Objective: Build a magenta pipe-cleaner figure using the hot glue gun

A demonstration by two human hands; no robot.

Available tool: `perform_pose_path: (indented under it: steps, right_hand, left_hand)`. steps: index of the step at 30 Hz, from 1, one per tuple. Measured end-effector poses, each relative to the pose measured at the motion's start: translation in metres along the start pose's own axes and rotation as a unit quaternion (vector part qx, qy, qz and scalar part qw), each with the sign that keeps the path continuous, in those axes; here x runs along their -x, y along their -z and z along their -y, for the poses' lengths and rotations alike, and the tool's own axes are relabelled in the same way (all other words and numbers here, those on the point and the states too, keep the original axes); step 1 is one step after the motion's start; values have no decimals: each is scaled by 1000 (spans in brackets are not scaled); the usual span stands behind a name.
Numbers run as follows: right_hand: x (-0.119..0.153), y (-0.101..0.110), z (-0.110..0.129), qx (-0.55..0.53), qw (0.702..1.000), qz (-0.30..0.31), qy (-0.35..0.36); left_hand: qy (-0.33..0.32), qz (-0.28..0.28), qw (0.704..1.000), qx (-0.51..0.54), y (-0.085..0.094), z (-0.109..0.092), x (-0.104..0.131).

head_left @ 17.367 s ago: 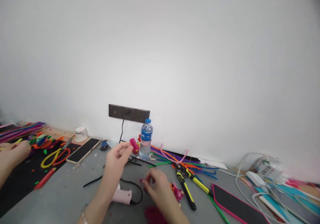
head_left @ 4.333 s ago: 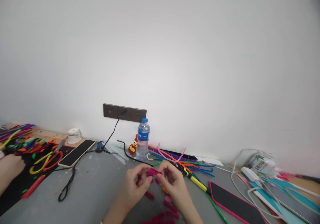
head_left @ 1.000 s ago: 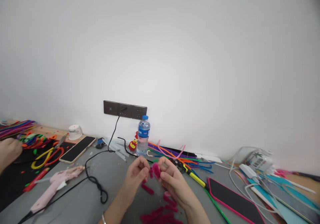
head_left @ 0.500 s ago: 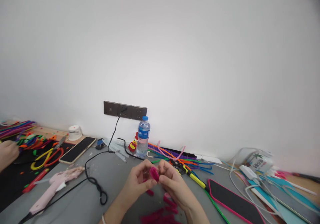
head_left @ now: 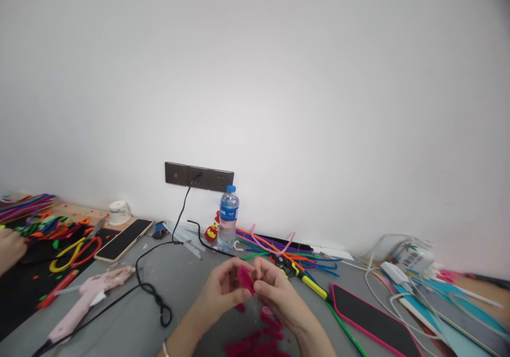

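Between my hands is a folded magenta pipe cleaner (head_left: 245, 279), fuzzy and bent into a narrow loop. My left hand (head_left: 223, 287) pinches it from the left with thumb and fingers. From the other side my right hand (head_left: 274, 288) closes on its edge, fingertips curled. Below the hands, more magenta pipe cleaner pieces (head_left: 253, 345) lie in a pile on the grey table (head_left: 187, 282); a few bent ones (head_left: 271, 322) sit close under my right wrist.
Pliers with yellow-black handles (head_left: 314, 285) and a pink-edged phone (head_left: 372, 320) lie to the right. A water bottle (head_left: 228, 219) stands by the wall. Leftward are a pink glue gun (head_left: 75, 306) with its black cord, scissors (head_left: 75, 253), another phone (head_left: 124, 239) and a co-worker's hand (head_left: 11, 248).
The magenta loop has tilted slightly and looks narrower between my fingers. My hands stay almost in place. The co-worker's hand at the far left has shifted a little left and down.
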State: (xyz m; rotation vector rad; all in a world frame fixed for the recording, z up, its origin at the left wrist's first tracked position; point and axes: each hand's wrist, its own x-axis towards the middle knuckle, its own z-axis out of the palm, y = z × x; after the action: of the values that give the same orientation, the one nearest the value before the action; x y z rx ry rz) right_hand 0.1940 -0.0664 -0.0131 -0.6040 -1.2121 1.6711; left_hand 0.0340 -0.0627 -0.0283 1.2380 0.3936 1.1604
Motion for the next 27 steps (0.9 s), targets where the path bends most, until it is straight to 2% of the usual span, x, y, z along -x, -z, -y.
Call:
perform_pose_path:
  steps: [15, 20, 23, 27]
  right_hand:
    - [-2, 2, -2, -7, 1000, -5, -5]
    - [-4, 2, -4, 10, 1000, -7, 12]
    - [-4, 1, -3, 36, 999, 13, 23]
    - [-5, 3, -5, 45, 999, 18, 25]
  left_hand:
    - [1, -7, 1000, -15, -3, -4, -1]
    - [-38, 0, 999, -23, 0, 3, -4]
    - [-51, -16, 996, -65, 3, 6, -4]
    - [-86, -47, 977, -191, 4, 3, -3]
